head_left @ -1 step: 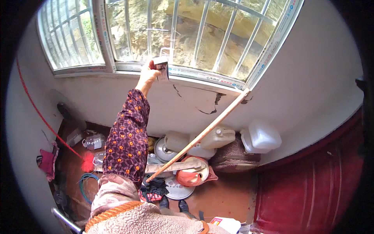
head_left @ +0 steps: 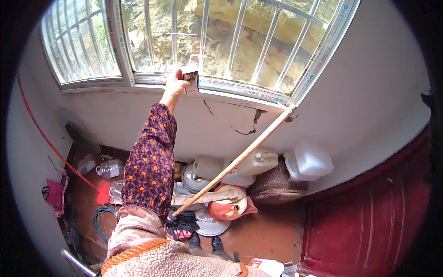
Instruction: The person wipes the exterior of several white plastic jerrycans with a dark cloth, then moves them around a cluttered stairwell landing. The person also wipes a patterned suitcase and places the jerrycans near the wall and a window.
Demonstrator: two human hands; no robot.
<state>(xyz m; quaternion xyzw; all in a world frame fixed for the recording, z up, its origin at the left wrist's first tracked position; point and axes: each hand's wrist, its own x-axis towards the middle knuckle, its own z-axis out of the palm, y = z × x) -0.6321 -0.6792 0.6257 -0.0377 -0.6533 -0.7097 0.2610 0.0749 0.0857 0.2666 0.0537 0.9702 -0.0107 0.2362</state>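
My left hand is stretched far forward, its arm in a dark sleeve cover with orange flowers. Its fingers are closed on a small dark-and-white box, held upright at the window sill. Whether the box rests on the sill or hangs just in front of it I cannot tell. Behind the box is the barred window. My right hand does not show.
A wooden pole leans from the floor to the sill's right end. Below stand plastic jugs, a clear-white container, a red bag and a round lid. A red broom is at left, a dark red door at right.
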